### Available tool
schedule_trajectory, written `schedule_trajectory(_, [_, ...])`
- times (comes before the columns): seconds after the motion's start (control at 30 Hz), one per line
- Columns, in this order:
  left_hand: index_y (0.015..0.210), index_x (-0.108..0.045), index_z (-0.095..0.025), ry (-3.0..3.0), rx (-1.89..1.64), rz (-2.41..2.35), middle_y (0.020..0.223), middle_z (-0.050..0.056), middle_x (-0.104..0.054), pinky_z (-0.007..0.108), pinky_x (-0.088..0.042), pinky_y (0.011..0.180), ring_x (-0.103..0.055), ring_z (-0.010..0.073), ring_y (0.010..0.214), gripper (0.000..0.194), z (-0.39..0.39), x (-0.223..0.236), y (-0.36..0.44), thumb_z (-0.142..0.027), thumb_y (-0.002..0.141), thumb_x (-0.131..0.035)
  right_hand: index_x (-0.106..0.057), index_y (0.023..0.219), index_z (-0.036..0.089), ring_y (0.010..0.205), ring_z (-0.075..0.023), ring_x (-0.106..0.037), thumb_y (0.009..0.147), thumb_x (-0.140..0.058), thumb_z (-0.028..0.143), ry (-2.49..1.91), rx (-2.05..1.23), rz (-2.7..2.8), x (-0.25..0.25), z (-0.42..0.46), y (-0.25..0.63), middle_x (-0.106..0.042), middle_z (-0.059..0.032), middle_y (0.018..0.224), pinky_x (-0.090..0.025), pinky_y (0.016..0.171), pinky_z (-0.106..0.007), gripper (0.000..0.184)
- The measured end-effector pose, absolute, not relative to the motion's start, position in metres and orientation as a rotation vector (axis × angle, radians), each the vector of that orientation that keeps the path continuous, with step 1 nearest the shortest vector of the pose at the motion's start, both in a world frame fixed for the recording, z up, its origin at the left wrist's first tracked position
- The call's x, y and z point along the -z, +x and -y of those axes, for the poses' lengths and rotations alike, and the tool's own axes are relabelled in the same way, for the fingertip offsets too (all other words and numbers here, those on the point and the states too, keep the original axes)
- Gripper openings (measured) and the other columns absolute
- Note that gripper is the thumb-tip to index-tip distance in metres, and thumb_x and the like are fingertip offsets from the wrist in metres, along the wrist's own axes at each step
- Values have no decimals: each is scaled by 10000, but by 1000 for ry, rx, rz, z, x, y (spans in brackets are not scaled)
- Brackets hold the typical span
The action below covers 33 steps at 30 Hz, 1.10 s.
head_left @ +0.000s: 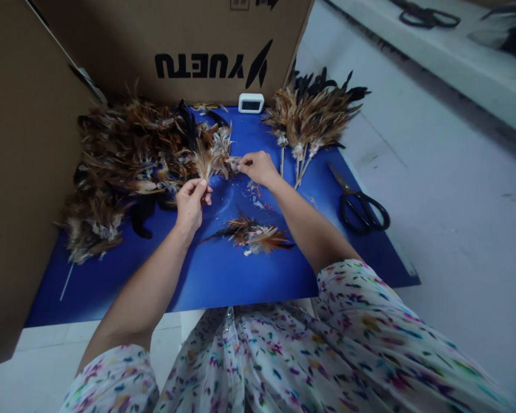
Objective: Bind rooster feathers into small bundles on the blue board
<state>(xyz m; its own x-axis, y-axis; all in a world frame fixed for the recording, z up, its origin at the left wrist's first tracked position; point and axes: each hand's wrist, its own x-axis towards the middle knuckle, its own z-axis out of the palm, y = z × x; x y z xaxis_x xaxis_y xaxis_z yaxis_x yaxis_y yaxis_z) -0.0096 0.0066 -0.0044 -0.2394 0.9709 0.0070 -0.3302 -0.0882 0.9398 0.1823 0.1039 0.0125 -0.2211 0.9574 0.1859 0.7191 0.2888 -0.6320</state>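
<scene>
Our left hand (191,202) pinches a fanned brown feather bunch (203,163), our right hand (258,167) a small greyish feather tuft (233,163); black-handled metal scissors (348,193) lie right of our fingers (245,162).

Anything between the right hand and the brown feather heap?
Nothing visible: the right hand pinches a greyish feather wisp at the right edge of the heap. Farther left, the left hand holds a tan feather tuft.

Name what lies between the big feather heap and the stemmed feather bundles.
In the head view: a white digital clock farther back, the right hand nearer.
</scene>
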Motion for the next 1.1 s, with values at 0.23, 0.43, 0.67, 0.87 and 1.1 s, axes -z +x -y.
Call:
schedule_trajectory(0.23, [695,-604,-169,856,-1557,-1088,602,-38,-591,166,-405,400,-465,38,418,239,-7,5,-9,-319,758,-779,-727,753,143,603,-112,-542,740,-720,235,-1310,-888,1759,-36,-82,213,-659,-5,647,-450,646,-274,94])
schedule_trajectory(0.43, [713,-597,-165,863,-1542,-1091,606,-37,-591,170,-408,408,-482,45,423,225,-7,4,-9,-294,784,-767,-692,721,147,510,-81,-470,724,-763,288,-1333,-1094,1710,-45,-60,233,-596,28,560,-379,541,-245,158])
schedule_trajectory(0.67, [702,-607,-168,872,-1551,-1085,590,-32,-597,171,-403,404,-473,46,413,218,-7,4,-8,-289,767,-777,-718,671,154,597,-117,-547,800,-659,371,-1387,-879,1885,-28,-55,258,-663,-14,625,-402,615,-266,259])
schedule_trajectory(0.87, [696,-607,-167,906,-1533,-1077,603,-31,-601,166,-407,411,-481,42,423,258,-6,4,-9,-331,743,-799,-733,734,159,580,-116,-528,749,-725,406,-1364,-728,1833,-41,-44,251,-646,0,604,-394,599,-265,248])
schedule_trajectory(1.1, [714,-593,-166,866,-1423,-960,638,-28,-601,175,-426,427,-488,48,452,273,-3,3,-9,-332,732,-809,-648,635,162,563,-98,-505,696,-764,584,-1189,-734,1779,-59,-27,219,-635,-6,605,-384,565,-254,442])
